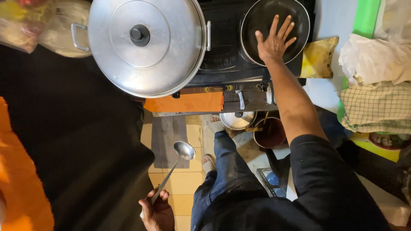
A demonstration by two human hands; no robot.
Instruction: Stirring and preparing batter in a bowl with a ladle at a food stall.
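The right hand (274, 41) is spread wide, palm down and fingers fanned, held over the one dark frying pan (274, 30) on the stove (227, 60); whether the palm touches the pan's surface cannot be told. Just beside that hand, on its little-finger side, lies one yellow stained cloth (319, 57), and further out the same way a pile of cloths (374, 85), one white and one checked.

The left hand (157, 211) is closed around the handle of the one metal ladle (173, 171), gripping it at its end. The ladle's long axis runs up and away from that hand on a slant, with the bowl (184, 150) at the far end, pointing towards the stove, its hollow facing up. It hangs in the air above the tiled floor (184, 182), well short of the stove.

Beyond the ladle's bowl, one large aluminium pot (147, 45) sits on the stove under one lid with a black knob (139, 35); two side handles show. Between the two hands, below the stove edge, are the person's jeans-clad legs (227, 167), two sandalled feet, one smaller lidded pot (238, 120) and one brown bucket (269, 133) on the floor
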